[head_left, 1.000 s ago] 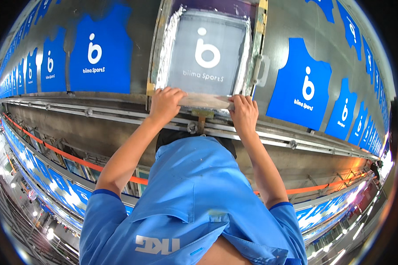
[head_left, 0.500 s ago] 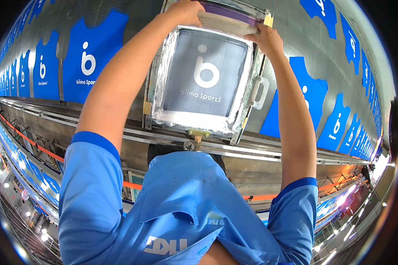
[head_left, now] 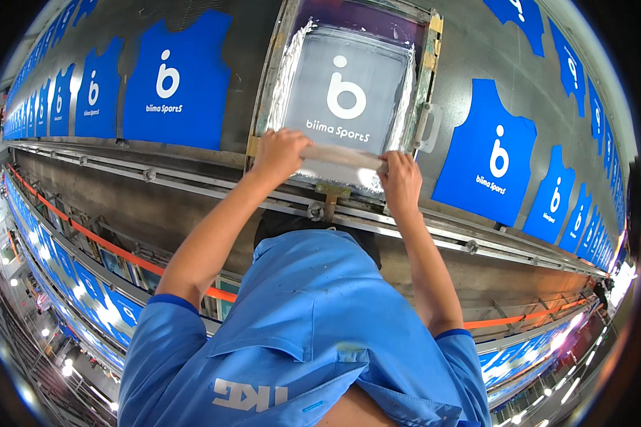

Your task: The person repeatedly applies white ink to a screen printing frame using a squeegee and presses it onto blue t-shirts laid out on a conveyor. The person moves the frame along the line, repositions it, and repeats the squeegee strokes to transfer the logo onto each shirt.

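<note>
A long pale squeegee [head_left: 343, 157] lies crosswise over the near end of a screen-printing frame [head_left: 425, 85]. My left hand [head_left: 282, 154] is closed round its left end, and the right end is gripped in my right hand [head_left: 402, 176]. Beyond the squeegee shows the frame's grey mesh [head_left: 300, 92], with a round white emblem and a line of white lettering. White ink is smeared along the mesh's sides, and a purple band [head_left: 384, 20] crosses its far end. My fingertips under the squeegee are partly hidden.
Blue vest-shaped fabric pieces with white prints lie along the grey table on both sides, one [head_left: 178, 85] left of the frame and one [head_left: 486, 149] right. A pale handle [head_left: 427, 128] juts from the frame's right side. Metal rails [head_left: 434, 238] run along the table's near edge.
Both hands have drawn the squeegee from the far end of the frame to its near end, toward my body. The print on the mesh looks whiter and sharper. The view has shifted slightly.
</note>
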`<state>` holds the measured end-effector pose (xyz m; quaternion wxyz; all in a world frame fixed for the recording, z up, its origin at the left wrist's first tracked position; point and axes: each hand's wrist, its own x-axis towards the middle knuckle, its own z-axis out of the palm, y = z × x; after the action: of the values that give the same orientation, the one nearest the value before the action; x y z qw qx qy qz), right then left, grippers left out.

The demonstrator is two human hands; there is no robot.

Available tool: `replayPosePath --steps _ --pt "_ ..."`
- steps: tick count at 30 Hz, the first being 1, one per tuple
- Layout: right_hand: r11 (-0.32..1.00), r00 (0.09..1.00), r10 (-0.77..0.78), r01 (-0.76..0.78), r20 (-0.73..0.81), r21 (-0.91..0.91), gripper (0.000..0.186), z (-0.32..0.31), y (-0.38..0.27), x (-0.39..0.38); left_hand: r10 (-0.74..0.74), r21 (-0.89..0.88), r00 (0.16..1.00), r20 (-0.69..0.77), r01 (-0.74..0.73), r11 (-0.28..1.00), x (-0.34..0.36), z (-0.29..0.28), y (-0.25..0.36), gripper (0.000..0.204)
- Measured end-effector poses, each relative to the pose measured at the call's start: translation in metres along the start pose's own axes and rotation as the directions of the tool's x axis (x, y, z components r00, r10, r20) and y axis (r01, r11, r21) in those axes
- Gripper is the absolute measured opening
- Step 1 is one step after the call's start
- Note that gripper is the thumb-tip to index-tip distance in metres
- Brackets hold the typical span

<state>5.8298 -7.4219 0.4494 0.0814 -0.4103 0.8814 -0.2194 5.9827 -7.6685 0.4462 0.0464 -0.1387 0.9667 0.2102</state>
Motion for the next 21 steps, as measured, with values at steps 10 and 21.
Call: replayPosePath --steps 10,21 --pt "0.997 0.977 -0.067 0.072 0.202 -0.018 0.029 -0.016 0.005 0.005 0.085 0.165 0.996 -0.018 -0.080 0.983 0.000 0.002 0.032 0.047" --pt "0.971 0.466 0.079 -0.235 0.881 0.037 0.065 -0.018 0.039 0.127 0.073 -0.183 0.854 0.516 0.027 0.983 0.112 0.008 -0.032 0.076"
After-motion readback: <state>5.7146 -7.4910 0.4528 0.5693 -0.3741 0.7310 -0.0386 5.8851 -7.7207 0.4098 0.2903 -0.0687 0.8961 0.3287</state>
